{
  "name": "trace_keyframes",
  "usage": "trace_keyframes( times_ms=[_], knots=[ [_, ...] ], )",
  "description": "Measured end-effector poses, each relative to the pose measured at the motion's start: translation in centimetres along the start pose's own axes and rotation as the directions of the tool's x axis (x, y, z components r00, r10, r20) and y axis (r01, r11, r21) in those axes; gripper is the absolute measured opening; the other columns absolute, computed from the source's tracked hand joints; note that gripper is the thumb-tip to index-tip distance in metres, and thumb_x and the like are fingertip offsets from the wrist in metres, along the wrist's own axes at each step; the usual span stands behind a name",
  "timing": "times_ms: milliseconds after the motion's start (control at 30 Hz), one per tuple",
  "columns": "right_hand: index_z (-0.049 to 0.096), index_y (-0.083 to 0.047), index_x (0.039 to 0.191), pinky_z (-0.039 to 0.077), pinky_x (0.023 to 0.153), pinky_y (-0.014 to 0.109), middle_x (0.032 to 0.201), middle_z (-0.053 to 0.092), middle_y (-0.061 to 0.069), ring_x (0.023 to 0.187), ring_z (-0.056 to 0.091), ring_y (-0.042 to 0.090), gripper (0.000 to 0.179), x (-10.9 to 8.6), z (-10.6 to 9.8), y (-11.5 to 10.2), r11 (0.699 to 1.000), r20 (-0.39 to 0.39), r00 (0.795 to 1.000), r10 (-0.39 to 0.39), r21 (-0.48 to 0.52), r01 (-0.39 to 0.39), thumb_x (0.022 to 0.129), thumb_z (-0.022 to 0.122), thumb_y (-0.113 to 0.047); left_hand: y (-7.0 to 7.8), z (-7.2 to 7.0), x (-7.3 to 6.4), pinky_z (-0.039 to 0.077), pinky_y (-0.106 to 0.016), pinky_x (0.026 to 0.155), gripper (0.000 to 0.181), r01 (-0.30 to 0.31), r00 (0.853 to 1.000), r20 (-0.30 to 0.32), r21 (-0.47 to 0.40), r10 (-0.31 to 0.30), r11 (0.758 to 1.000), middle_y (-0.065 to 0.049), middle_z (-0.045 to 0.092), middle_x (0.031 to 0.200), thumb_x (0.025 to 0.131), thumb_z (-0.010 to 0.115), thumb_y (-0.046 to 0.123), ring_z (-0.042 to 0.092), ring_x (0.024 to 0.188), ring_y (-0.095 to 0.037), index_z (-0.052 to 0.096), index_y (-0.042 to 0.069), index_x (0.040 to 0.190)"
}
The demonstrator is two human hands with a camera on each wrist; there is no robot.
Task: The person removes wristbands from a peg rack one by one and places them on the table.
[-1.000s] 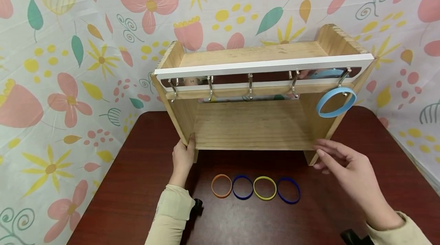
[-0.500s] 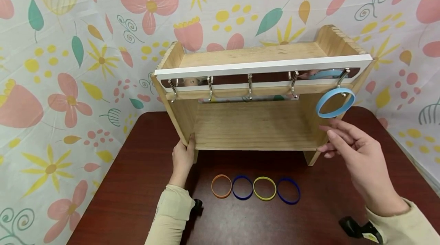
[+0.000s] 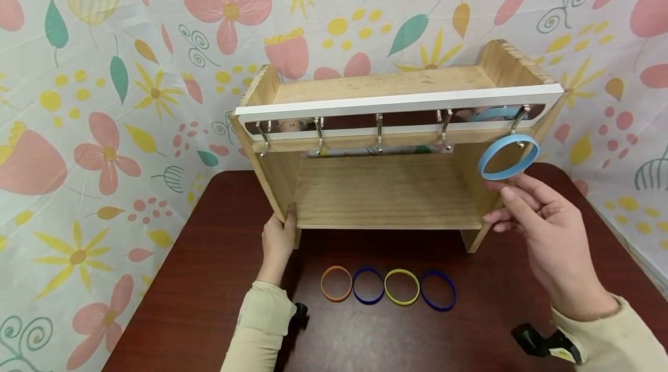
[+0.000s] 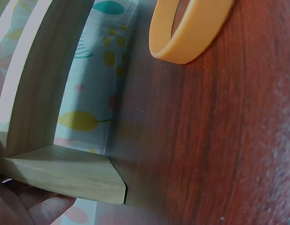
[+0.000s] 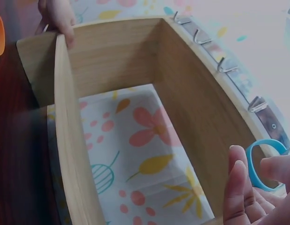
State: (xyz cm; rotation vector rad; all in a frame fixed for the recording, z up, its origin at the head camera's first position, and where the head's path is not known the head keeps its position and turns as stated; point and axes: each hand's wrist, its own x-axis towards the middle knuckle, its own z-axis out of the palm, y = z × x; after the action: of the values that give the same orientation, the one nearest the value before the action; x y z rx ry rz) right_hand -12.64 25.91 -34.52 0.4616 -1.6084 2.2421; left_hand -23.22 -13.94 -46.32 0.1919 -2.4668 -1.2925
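Note:
My left hand (image 3: pixel 278 239) grips the lower left corner of a wooden shelf (image 3: pixel 386 192), thumb on the front of its board. In the left wrist view, fingers (image 4: pixel 51 208) show beneath the wooden edge. A light blue silicone wristband (image 3: pixel 508 157) hangs from the rightmost metal hook (image 3: pixel 520 120) on the shelf's front rail. Just below this band is my right hand (image 3: pixel 558 244), its fingers loosely extended and holding nothing. From the right wrist, the blue band (image 5: pixel 252 164) shows behind the fingertips (image 5: pixel 237 173); whether they touch it I cannot tell.
In front of the shelf, an orange band (image 3: pixel 336 283), two dark blue bands, one left (image 3: pixel 368 285) and one right (image 3: pixel 438 291), and a yellow band (image 3: pixel 402 287) lie in a row on the dark red table (image 3: pixel 365 343). Several other hooks (image 3: pixel 380 131) carry nothing. A floral cloth (image 3: pixel 156 157) hangs behind.
My right hand has risen from the shelf's lower right corner to just under the hanging light blue wristband. The left hand keeps its place on the shelf.

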Motion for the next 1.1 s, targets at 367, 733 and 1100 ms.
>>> trace_keyframes(
  times_ms=[367,733,1100],
  knots=[
    [0.053,0.014,0.122,0.045,0.046,0.023,0.097,0.073,0.013,0.059,0.067,0.021,0.026,0.17,0.37,-0.11,0.998,-0.094,0.995,-0.015,0.062,0.021,0.097,0.049,0.011,0.05,-0.02,-0.04,0.051,-0.044,0.066,0.04,0.006,1.0,-0.002,0.002,-0.006,1.0,-0.011,0.068,0.083,0.1,0.05,0.049,0.063,0.074,-0.028,0.067,0.013,0.096],
    [0.055,0.017,0.116,0.047,0.046,0.024,0.09,0.073,0.015,0.055,0.065,0.023,0.022,0.18,0.69,-0.29,0.997,-0.152,0.987,-0.047,0.05,0.056,0.095,0.052,0.012,-0.09,0.07,0.02,0.051,-0.046,0.067,0.04,-0.002,1.0,-0.014,0.006,0.002,1.0,-0.012,0.068,0.084,0.1,0.051,0.047,0.063,0.075,-0.029,0.068,0.011,0.096],
    [0.054,0.02,0.113,0.05,0.049,0.026,0.094,0.071,0.021,0.055,0.067,0.026,0.02,0.12,0.92,-0.66,0.988,-0.178,0.979,-0.097,0.104,0.117,0.095,0.05,0.013,-0.07,0.07,0.06,0.05,-0.045,0.065,0.04,-0.001,1.0,-0.013,0.009,0.001,1.0,-0.011,0.067,0.08,0.1,0.051,0.047,0.061,0.071,-0.028,0.067,0.011,0.094]
  ],
)
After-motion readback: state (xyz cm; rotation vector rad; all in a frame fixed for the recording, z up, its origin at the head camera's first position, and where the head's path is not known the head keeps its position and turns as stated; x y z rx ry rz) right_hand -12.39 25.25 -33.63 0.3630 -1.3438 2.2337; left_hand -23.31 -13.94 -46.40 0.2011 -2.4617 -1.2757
